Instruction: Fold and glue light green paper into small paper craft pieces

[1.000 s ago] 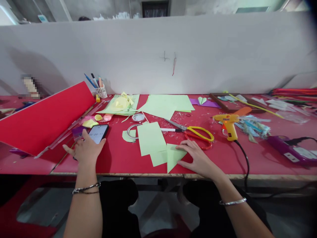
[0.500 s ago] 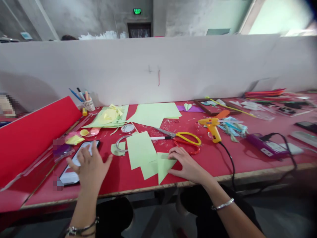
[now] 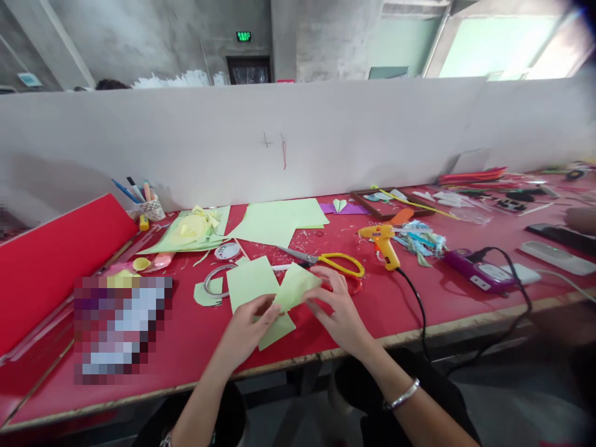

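Between both hands, a small piece of light green paper (image 3: pixel 297 287) is lifted off the table. My left hand (image 3: pixel 249 323) pinches its lower left corner with thumb and fingers. At its right edge my right hand (image 3: pixel 338 304) grips it, fingers bent. Beneath lie a rectangular green sheet (image 3: pixel 251 282) and another green piece (image 3: pixel 276 333), partly covered by the hands and the held paper. Just behind them rest scissors (image 3: pixel 342 262) with yellow and red handles, the red one partly hidden by my right hand. A ring of silvery tube (image 3: pixel 215 282) sits left of the sheet.
A yellow glue gun (image 3: pixel 384 245) with a black cord lies right, near a purple power strip (image 3: pixel 479 271). Larger green sheets (image 3: pixel 279 220) lie at the back. A pen cup (image 3: pixel 152 209) and a red board (image 3: pixel 60 261) stand left. A white partition (image 3: pixel 209 149) closes the back.
My left hand has moved right from above the phone and taken hold of the paper. My right hand has raised that piece, which lay folded on the table, and tilted it.
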Available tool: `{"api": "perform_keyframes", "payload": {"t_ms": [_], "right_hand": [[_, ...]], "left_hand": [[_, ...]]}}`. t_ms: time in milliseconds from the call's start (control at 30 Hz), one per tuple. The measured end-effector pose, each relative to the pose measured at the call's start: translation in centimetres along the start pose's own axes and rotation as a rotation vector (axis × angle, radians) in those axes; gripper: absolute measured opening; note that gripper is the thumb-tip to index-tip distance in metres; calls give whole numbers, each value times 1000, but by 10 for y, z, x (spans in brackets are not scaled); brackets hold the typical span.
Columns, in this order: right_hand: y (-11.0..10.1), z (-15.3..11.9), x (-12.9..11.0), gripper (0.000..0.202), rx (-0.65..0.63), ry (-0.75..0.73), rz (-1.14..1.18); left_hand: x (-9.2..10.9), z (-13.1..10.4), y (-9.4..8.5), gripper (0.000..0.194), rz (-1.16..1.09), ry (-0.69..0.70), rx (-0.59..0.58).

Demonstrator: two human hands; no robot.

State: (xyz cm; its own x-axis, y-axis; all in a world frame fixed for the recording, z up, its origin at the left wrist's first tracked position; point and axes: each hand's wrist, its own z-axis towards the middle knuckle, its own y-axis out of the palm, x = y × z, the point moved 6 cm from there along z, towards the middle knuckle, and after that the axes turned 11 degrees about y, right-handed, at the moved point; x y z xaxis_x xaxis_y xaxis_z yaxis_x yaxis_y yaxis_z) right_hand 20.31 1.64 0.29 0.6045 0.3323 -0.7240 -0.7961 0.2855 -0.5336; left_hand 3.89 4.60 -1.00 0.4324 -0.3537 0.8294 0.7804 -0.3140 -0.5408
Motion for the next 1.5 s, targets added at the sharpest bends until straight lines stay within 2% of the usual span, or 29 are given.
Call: {"api": "perform_keyframes", "payload": {"t_ms": [100,300,533,600,733,800,867,967,1033,1200,1500], "right_hand": [[0,1,-2,19,35,1,13],[3,0,-3,13,63,15,58],[0,0,4,3,90,115,129],[0,0,11,11,113,201,219],[9,0,26,45,66,403,623],[12,1,29,49,31,470,769],[14,2,30,43,-13,523,825],[16,1,27,28,-118,567,806],[16,1,24,25,-149,577,781],[19,0,22,24,-149,609,813],[21,-2,24,24,-160,633,774]], "left_hand": [[6,2,-2,42,-51,3,-16],[15,4,0,35,12,82,48],[23,10,7,30,58,123,75],[23,12,9,30,62,132,91],[18,13,10,31,20,109,126],[16,12,9,31,-2,86,161],[14,12,8,31,-27,67,192],[15,12,7,30,-54,65,194],[17,12,8,28,-52,77,183],[19,12,12,26,-49,97,160],[28,13,19,25,-63,121,28]]}}
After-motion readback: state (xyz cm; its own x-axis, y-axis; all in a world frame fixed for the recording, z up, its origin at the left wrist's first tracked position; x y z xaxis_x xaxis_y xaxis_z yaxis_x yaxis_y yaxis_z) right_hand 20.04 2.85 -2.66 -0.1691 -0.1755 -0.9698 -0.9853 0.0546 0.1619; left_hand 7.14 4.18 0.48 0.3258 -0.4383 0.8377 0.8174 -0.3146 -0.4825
